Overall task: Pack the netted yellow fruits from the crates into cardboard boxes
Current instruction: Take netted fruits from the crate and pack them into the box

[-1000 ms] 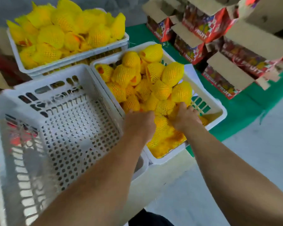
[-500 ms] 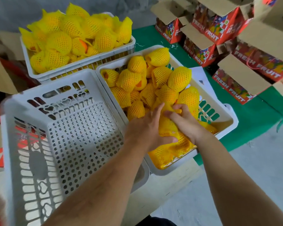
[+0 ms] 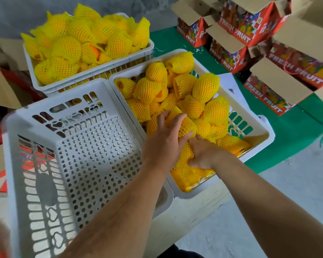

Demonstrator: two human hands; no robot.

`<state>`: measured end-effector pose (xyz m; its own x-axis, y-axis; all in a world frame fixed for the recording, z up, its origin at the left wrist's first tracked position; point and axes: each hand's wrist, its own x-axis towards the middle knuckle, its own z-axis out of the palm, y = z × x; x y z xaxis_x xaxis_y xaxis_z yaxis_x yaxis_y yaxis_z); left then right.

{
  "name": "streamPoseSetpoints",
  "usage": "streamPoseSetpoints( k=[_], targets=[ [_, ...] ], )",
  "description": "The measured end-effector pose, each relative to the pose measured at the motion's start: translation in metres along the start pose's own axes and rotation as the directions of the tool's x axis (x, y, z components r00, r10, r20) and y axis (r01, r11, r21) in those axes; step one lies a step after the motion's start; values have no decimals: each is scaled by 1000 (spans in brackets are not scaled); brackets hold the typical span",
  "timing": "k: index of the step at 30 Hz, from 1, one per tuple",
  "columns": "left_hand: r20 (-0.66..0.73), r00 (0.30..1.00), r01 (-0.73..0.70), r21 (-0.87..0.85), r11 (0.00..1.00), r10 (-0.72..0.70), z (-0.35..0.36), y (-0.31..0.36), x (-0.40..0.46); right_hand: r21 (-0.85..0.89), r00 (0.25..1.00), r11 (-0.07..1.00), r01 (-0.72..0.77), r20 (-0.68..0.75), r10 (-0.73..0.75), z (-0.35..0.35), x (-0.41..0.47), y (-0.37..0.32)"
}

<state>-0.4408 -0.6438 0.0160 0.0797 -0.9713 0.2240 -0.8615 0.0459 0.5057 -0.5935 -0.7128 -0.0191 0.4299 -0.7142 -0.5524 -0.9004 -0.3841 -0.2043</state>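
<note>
1. My left hand (image 3: 166, 140) has its fingers (image 3: 177, 121) curled round a netted yellow fruit (image 3: 186, 125) in the middle crate (image 3: 257, 144).
2. My right hand (image 3: 203, 155) is just beside it, nearer, fingers bent down onto another netted fruit (image 3: 186, 152); I cannot tell how firmly it grips.
3. An empty white crate (image 3: 73, 146) sits left, tilted.
4. A full crate (image 3: 93, 71) stands far left.
5. Open red cardboard boxes (image 3: 268, 92) wait far right on green cloth (image 3: 296, 133).
</note>
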Motion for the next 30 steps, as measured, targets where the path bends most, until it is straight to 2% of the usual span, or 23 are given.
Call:
streamPoseSetpoints(
  k=[1, 3, 6, 8, 10, 11, 14, 15, 17, 19, 22, 24, 27, 29, 30],
  targets=[
    [-3, 1000, -8, -3, 1000, 8, -1, 0, 0, 29, 998, 999, 34, -47, -33, -1, -1, 0],
    [-14, 1000, -13, -31, 999, 13, -2, 2, -1, 197, 975, 974, 111, -211, -69, -4, -6, 0],
    [-75, 997, 10, -128, 992, -20, -3, 2, 0, 469, 847, 854, 225, -528, 67, -10, -18, -8],
    [-142, 988, 22, -240, 971, -58, -7, 2, -2, 586, 768, 760, 281, -612, 188, -12, -31, -23],
    [-191, 979, -2, -381, 924, -77, -14, 3, -7, 684, 755, 659, 315, -601, 263, -10, -44, -40],
    [-206, 975, -15, -438, 899, -85, -18, 2, -10, 758, 777, 560, 333, -557, 292, -10, -52, -48],
    [-144, 977, 26, -653, 757, -157, -37, -12, -34, 920, 883, 25, 390, -382, 273, -21, -74, -71],
    [-116, 978, 42, -710, 703, -175, -46, -17, -46, 918, 900, -66, 390, -366, 237, -24, -79, -80],
    [-123, 971, 35, -773, 633, -204, -64, -28, -77, 898, 901, -114, 426, -409, 145, -24, -83, -106],
    [-184, 953, -1, -796, 605, -239, -85, -39, -108, 875, 881, -99, 473, -468, 68, -20, -85, -140],
    [-294, 920, -34, -718, 695, -258, -126, -65, -153, 904, 905, -29, 426, -426, 6, -4, -89, -195],
    [-361, 894, -28, -633, 773, -263, -156, -87, -183, 940, 939, -70, 333, -337, -71, 11, -97, -236],
    [-493, 840, -61, -501, 863, -227, -197, -116, -234, 950, 927, -186, 252, -292, -235, 44, -115, -303],
    [-486, 836, -54, -536, 842, -256, -224, -136, -271, 950, 940, -233, 209, -261, -220, 64, -129, -349],
    [-426, 843, -9, -620, 785, -327, -239, -145, -288, 952, 947, -219, 214, -257, -191, 74, -135, -372]
  ],
)
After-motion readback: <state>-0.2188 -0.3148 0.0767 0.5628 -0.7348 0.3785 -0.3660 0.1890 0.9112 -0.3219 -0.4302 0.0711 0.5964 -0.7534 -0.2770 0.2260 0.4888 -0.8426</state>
